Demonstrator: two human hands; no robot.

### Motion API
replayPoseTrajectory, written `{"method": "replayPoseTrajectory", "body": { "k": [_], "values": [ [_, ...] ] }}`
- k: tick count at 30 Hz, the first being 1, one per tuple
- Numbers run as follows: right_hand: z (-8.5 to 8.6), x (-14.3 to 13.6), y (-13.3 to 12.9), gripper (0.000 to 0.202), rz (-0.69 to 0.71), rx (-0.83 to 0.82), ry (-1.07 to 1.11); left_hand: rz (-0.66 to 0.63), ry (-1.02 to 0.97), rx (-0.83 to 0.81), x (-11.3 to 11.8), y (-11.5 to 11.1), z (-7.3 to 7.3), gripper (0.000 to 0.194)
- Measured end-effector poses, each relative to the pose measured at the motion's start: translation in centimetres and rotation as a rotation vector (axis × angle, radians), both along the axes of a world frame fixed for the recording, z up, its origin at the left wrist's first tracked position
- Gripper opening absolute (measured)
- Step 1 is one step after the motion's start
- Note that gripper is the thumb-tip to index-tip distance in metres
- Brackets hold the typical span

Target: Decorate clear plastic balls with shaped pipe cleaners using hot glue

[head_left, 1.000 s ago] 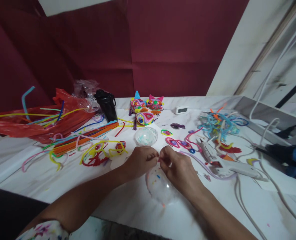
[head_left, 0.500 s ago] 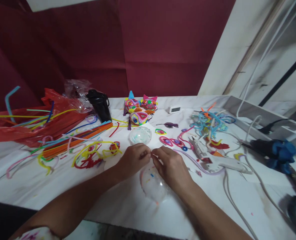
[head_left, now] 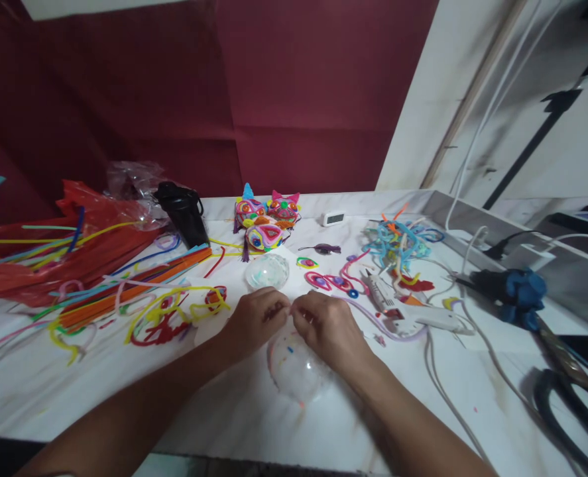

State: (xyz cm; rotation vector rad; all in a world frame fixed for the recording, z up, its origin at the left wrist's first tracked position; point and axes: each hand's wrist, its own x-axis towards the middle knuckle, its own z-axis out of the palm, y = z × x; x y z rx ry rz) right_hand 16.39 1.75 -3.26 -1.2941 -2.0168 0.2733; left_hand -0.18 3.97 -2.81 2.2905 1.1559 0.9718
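Note:
My left hand (head_left: 258, 319) and my right hand (head_left: 327, 323) meet fingertip to fingertip over the near middle of the table. Both are closed in a pinch; anything between the fingers is too small or hidden to make out. Just below them lies a clear, rounded plastic shell (head_left: 297, 371) with small coloured specks, partly covered by my right hand. Beyond my left hand sits a second clear rounded shell (head_left: 266, 273), whitish inside. To the right of it are a small green and yellow eye-shaped piece (head_left: 307, 263) and pink coiled pieces with purple centres (head_left: 337, 283).
Pipe cleaners (head_left: 134, 291) and a red plastic bag (head_left: 89, 225) cover the left side, beside a black cup (head_left: 181, 212). Decorated animal figures (head_left: 264, 232) stand at the back. On the right lie a glue gun (head_left: 423, 318), tangled pipe cleaners (head_left: 400, 242), cables and scissors (head_left: 567, 411).
The camera view has turned slightly right, so everything appears shifted left. My hands stay together in the same pinch, with only a slight change in finger position.

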Motion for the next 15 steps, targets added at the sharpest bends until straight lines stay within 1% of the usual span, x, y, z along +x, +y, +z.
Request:
{"method": "replayPoseTrajectory", "body": {
  "k": [9,15],
  "values": [
    [0.20,0.12,0.24,0.010,-0.040,-0.190,0.327,0.004,-0.046,-0.083,0.08,-0.25,0.70,0.016],
    [0.20,0.09,0.48,0.010,-0.045,-0.282,0.411,-0.024,-0.037,-0.102,0.17,-0.34,0.95,0.019]
  ]
}}
